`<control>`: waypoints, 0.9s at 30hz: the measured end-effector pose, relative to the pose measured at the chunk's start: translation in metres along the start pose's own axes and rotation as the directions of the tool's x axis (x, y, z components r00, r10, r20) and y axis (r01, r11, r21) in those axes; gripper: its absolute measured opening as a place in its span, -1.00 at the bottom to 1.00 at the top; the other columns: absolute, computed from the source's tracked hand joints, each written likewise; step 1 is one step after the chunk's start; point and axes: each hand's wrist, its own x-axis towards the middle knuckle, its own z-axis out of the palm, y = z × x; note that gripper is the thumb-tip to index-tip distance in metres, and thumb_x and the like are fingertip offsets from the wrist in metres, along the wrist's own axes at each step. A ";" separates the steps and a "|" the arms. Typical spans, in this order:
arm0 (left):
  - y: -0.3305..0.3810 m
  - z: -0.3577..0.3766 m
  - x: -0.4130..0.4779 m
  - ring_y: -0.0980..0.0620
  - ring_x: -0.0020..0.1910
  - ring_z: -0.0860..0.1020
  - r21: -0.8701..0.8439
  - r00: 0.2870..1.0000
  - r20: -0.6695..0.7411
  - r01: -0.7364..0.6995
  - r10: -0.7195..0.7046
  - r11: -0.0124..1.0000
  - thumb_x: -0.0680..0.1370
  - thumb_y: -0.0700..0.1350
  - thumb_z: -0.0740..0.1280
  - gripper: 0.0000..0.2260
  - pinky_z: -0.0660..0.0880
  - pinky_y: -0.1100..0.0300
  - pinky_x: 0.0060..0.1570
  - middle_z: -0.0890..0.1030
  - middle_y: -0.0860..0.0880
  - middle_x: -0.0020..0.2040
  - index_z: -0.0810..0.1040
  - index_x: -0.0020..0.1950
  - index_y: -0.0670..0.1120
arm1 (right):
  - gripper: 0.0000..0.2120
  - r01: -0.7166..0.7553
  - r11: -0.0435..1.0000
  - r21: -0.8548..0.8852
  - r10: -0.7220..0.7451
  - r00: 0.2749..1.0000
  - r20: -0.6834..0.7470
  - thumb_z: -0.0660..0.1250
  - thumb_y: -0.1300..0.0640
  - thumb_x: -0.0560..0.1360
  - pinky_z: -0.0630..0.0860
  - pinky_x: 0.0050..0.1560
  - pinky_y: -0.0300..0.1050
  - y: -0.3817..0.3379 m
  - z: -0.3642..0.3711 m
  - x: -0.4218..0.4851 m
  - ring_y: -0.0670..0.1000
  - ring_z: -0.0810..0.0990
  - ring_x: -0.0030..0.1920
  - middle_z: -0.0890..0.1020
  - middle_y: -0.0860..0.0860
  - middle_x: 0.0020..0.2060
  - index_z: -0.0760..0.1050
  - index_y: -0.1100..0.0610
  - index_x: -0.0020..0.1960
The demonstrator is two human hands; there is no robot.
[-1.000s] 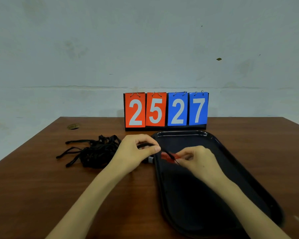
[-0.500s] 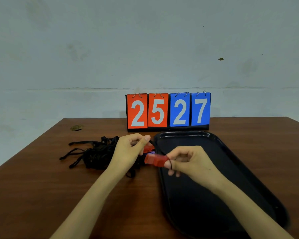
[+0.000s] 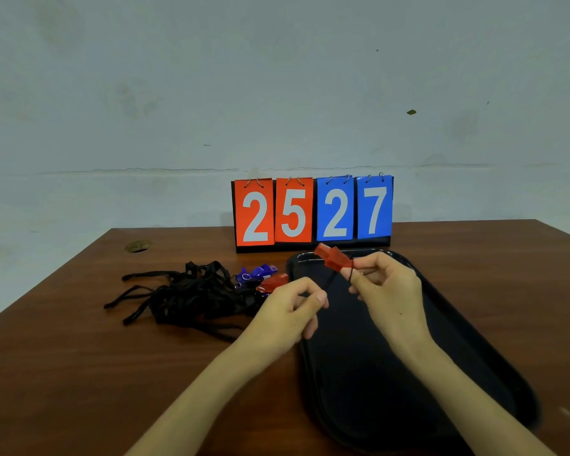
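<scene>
My right hand (image 3: 387,289) pinches a red whistle (image 3: 333,257) by its end and holds it up over the far left corner of the black tray (image 3: 448,311). A thin black cord (image 3: 330,282) runs down from the whistle to my left hand (image 3: 288,315), whose thumb and fingers pinch it just above the tray's left rim. Left of the tray lies a tangled pile of black lanyards (image 3: 185,292). A blue whistle (image 3: 255,272) and another red whistle (image 3: 273,283) lie at the pile's right edge.
A flip scoreboard (image 3: 311,212) reading 25 in red and 27 in blue stands at the back of the brown wooden table (image 3: 79,373), just behind the tray. A small hole or knot (image 3: 137,246) marks the table's far left. A pale wall rises behind.
My right hand has lifted the red whistle up and to the right, over the tray. My left hand has slid along the cord, uncovering the blue and red whistles by the pile.
</scene>
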 end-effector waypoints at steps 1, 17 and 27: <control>0.000 0.000 0.000 0.24 -0.60 0.36 0.016 1.000 0.004 -0.014 0.013 1.000 0.61 -0.06 0.18 -0.83 0.29 0.47 -0.50 0.46 0.06 -0.50 0.50 -0.09 -0.06 | -0.89 0.055 0.995 -0.086 -0.056 0.998 -0.015 0.43 0.13 0.41 0.52 -0.21 -0.33 0.002 0.000 -0.001 -0.18 0.60 -0.28 0.61 -0.13 -0.30 0.53 -0.02 -0.11; 0.003 -0.040 0.002 0.25 -0.47 0.49 0.168 0.995 -0.008 -0.098 0.101 0.981 0.47 0.03 0.38 -0.79 0.47 0.42 -0.28 0.51 0.12 -0.54 0.57 -0.34 -0.01 | -0.91 0.424 0.878 -0.223 -0.245 0.797 0.551 0.44 0.13 0.40 0.54 -0.04 -0.25 -0.007 0.000 -0.009 -0.15 0.60 -0.17 0.61 -0.18 -0.25 0.65 0.02 -0.09; -0.005 -0.048 0.006 0.16 -0.62 0.33 0.074 0.999 -0.044 0.023 -0.020 0.997 0.48 0.09 0.30 -0.58 0.30 0.49 -0.52 0.42 -0.11 -0.53 0.56 -0.32 -0.27 | -0.89 0.127 0.992 0.015 -0.115 0.837 0.535 0.45 0.22 0.39 0.56 -0.13 -0.28 -0.019 -0.002 -0.014 -0.13 0.61 -0.25 0.66 -0.03 -0.30 0.64 0.01 -0.18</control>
